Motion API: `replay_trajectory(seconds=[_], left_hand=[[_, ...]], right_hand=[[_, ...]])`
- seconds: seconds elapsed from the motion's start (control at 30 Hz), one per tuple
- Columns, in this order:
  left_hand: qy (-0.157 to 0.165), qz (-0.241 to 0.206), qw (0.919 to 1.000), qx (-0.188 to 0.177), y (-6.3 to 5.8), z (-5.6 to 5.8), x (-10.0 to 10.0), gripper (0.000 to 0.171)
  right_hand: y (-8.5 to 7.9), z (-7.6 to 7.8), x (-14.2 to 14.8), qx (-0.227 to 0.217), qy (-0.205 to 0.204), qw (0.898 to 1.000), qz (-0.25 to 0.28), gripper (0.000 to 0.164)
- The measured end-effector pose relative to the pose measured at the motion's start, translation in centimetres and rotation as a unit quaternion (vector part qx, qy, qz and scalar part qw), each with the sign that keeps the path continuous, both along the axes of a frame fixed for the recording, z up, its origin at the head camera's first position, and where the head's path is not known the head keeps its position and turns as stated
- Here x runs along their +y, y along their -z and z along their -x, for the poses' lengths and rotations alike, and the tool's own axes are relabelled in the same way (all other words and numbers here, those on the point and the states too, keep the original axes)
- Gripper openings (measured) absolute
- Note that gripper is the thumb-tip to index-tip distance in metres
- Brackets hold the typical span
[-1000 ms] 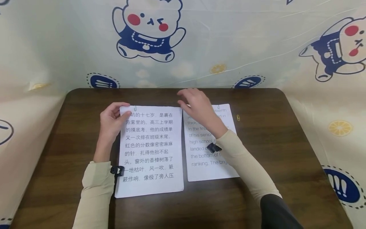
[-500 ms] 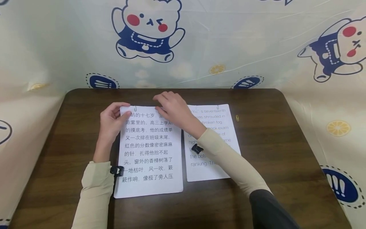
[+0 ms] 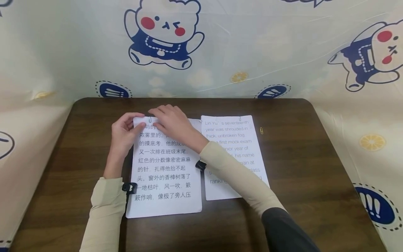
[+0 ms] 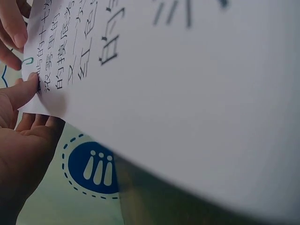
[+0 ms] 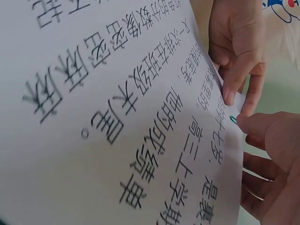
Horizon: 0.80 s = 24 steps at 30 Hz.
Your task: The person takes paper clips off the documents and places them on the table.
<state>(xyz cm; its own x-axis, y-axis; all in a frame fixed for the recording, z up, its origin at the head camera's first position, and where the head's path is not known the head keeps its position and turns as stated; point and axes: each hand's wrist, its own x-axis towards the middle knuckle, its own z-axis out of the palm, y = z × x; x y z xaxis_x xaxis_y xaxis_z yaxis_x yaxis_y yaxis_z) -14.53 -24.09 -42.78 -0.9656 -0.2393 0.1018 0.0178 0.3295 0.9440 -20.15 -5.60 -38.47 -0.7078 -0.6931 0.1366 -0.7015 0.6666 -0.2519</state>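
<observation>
My left hand (image 3: 124,129) pinches the top left corner of a white sheet with large Chinese print (image 3: 163,189), thumb in front and fingers behind. A green paper clip (image 4: 29,61) sits on the sheet's top edge beside that thumb. Reaching across from the right, my right hand (image 3: 171,122) is at the same edge. In the right wrist view its thumb (image 5: 255,124) comes right up to the clip, while its other fingers (image 5: 258,178) extend past the paper's edge, partly hidden. The gap between its thumb and fingers straddles the edge.
A second white sheet with English print (image 3: 226,122) lies to the right, with another clip (image 3: 240,118) on its top edge. Beyond it is a loose yellow paper clip (image 3: 261,130) on the dark wooden table (image 3: 308,157). A patterned curtain (image 3: 252,42) hangs behind.
My right hand has moved left from between the two sheets, along the Chinese sheet's top edge to the green clip. More of the English sheet shows. The left hand keeps its grip.
</observation>
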Motion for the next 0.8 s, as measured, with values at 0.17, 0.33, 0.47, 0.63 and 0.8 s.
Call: replay_trajectory(seconds=[0.17, 0.33, 0.47, 0.63, 0.8], left_hand=[[-0.001, -0.004, 1.0, 0.001, 0.1, 0.0, -0.2, 0.032], [0.001, -0.008, 1.0, 0.005, 0.1, 0.0, -0.2, 0.033], [-0.001, -0.006, 0.9999, 0.012, 0.0, -0.1, -0.3, 0.034], [0.0, -0.003, 0.9999, 0.014, 0.0, -0.2, -0.5, 0.035], [0.001, -0.005, 0.9999, 0.01, 0.1, -0.2, -0.4, 0.034]], right_hand=[[0.4, 0.0, -1.1, -0.003, -0.012, 1.0, 0.006, 0.043], [0.8, 0.0, -1.6, 0.002, -0.01, 1.0, 0.024, 0.039], [0.9, 0.0, -1.9, 0.001, -0.008, 0.999, 0.036, 0.038], [1.3, 0.0, -2.2, -0.013, -0.003, 0.999, 0.038, 0.037], [1.5, -0.1, -2.2, -0.02, -0.001, 0.998, 0.053, 0.034]])
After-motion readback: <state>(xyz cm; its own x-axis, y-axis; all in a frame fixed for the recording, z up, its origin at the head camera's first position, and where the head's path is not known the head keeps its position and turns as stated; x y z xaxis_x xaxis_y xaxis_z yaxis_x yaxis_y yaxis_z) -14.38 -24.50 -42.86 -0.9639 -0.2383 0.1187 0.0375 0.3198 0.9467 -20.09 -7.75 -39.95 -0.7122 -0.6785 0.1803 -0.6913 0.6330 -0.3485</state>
